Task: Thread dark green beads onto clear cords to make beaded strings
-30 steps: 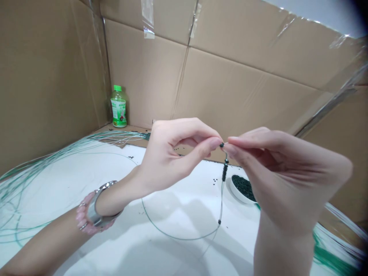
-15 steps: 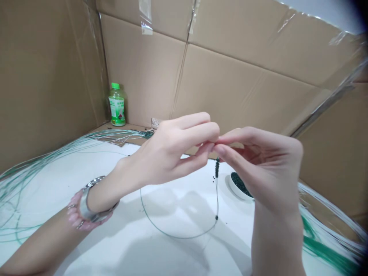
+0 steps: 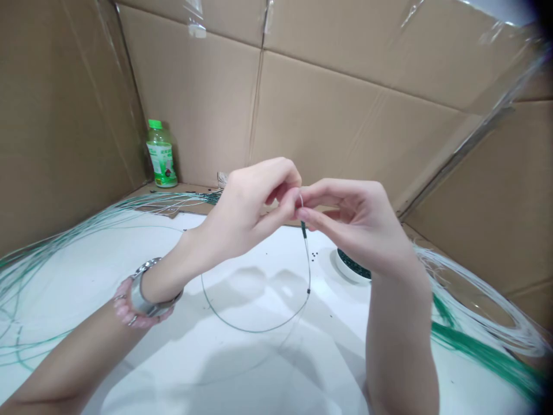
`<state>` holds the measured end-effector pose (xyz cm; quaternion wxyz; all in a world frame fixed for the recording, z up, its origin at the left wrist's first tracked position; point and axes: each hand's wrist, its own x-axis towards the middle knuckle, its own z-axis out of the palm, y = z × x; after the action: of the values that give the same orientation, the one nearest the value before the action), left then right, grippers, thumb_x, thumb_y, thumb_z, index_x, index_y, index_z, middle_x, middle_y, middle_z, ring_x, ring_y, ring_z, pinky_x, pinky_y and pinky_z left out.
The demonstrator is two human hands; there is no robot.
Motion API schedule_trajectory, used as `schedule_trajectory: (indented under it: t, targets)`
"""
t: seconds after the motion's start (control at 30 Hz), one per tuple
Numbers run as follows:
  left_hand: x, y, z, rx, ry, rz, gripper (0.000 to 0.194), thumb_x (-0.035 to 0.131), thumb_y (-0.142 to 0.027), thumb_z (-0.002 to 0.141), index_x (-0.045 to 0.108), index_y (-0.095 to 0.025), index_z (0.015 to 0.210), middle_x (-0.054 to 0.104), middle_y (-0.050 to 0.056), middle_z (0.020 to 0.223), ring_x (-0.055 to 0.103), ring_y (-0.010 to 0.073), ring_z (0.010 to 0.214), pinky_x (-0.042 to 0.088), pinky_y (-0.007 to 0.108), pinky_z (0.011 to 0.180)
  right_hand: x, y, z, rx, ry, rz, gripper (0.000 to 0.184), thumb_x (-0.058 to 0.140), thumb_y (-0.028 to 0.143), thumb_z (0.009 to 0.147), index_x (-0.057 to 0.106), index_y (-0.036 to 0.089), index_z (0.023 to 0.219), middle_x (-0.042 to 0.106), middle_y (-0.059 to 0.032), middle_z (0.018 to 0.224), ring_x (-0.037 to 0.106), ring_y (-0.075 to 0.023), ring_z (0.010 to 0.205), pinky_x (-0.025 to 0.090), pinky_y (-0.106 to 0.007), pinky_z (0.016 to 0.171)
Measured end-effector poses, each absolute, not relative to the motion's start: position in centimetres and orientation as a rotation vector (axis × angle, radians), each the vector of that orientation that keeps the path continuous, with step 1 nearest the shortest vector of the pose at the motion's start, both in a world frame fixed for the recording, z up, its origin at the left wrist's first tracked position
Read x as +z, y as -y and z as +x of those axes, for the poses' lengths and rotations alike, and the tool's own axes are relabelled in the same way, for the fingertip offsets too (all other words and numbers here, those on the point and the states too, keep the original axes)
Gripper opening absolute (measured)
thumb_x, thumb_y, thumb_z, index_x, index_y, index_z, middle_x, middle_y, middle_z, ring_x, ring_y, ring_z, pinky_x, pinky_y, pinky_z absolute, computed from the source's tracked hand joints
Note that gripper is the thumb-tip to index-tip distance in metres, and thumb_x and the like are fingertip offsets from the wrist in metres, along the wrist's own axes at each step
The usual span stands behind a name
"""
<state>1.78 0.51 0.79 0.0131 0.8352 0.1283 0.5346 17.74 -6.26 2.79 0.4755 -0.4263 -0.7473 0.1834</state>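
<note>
Both hands and the hanging string have shifted left relative to the loose beads (image 3: 314,255) since the earlier frame; the string, then just right of them, now hangs to their left. Viewpoint has also swung a little.

Grip: left hand (image 3: 246,213) has thumb and finger pressed together on the cord (image 3: 309,262); right hand (image 3: 367,225) pinches it from the other side, fingertips touching or nearly so. A pale bend of it shows between them; any bead inside is hidden.

Position: dark beaded section (image 3: 303,228) hangs directly below the joined fingertips, long axis close to upright, top end by the right thumb. Right hand judged the nearer. Below, the cord runs down to a small dark bead (image 3: 308,291), then curves left in a wide arc.

Surface: white table (image 3: 242,363); white bowl (image 3: 354,276) of dark beads partly behind the right hand; green strands (image 3: 95,222) at left, green bundle (image 3: 484,354) and white coil (image 3: 496,311) at right.

Room: cardboard walls (image 3: 324,109); green-capped bottle (image 3: 162,161) upright in the far left corner.
</note>
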Motion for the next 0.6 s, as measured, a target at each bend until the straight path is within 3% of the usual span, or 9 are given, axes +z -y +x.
schedule_trajectory:
  t: [0.17, 0.37, 0.6]
  targets:
    - [0.68, -0.97, 2.33, 1.671, -0.317, 2.413, 0.015, 0.048, -0.026, 0.086, 0.057, -0.018, 0.077, 0.057, 0.000, 0.063, 0.050, 0.0100, 0.054, 0.038, 0.023, 0.048, 2.89, 5.89, 18.05, 0.473, 1.737, -0.971, 0.001, 0.067, 0.018, 0.074, 0.066, 0.019, 0.074, 0.069, 0.0011, 0.072, 0.068, -0.0131, 0.068, 0.057, -0.021, 0.058]
    - [0.55, -1.15, 2.22, 1.503, -0.180, 2.368, 0.012, 0.058, -0.029, 0.083, 0.062, -0.019, 0.076, 0.065, 0.000, 0.068, 0.058, 0.0094, 0.057, 0.046, 0.020, 0.050, 3.15, 6.18, 18.48, 0.581, 1.685, -0.956, 0.024, 0.075, 0.028, 0.067, 0.056, 0.020, 0.079, 0.067, 0.0026, 0.060, 0.068, -0.0150, 0.063, 0.055, -0.021, 0.052]
    - [0.49, -1.01, 2.36, 1.643, -0.224, 2.267, 0.016, 0.063, -0.030, 0.079, 0.064, -0.017, 0.070, 0.064, -0.001, 0.062, 0.057, 0.0082, 0.054, 0.045, 0.019, 0.048, 3.19, 6.12, 18.55, 0.559, 1.729, -0.966, 0.019, 0.073, 0.034, 0.069, 0.064, 0.017, 0.072, 0.068, -0.0006, 0.062, 0.065, -0.0116, 0.054, 0.053, -0.020, 0.047]
